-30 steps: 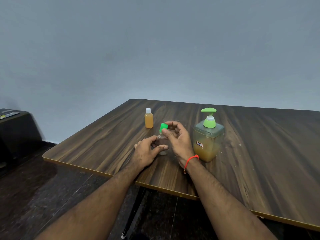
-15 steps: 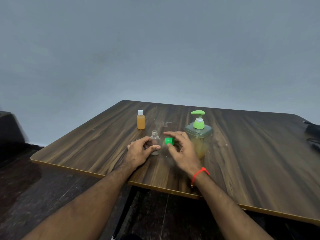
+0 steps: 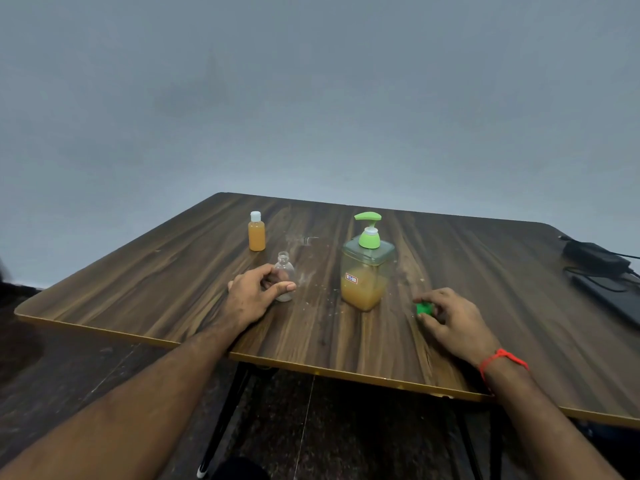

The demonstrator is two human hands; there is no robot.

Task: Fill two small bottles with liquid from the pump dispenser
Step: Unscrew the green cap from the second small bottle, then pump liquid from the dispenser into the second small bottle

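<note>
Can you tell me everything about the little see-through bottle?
The little clear bottle looks like plastic, with a round body and a narrow neck. Its top is open, with no cap on. It looks empty and stands upright on the wooden table. The left hand holds it, thumb across its front.

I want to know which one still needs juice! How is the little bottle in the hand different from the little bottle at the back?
The clear bottle looks empty; the orange bottle is full of orange liquid. The clear bottle is uncapped; the orange bottle wears a white cap. The left hand holds the clear bottle; the orange bottle stands alone. Both stand upright on the table.
</note>
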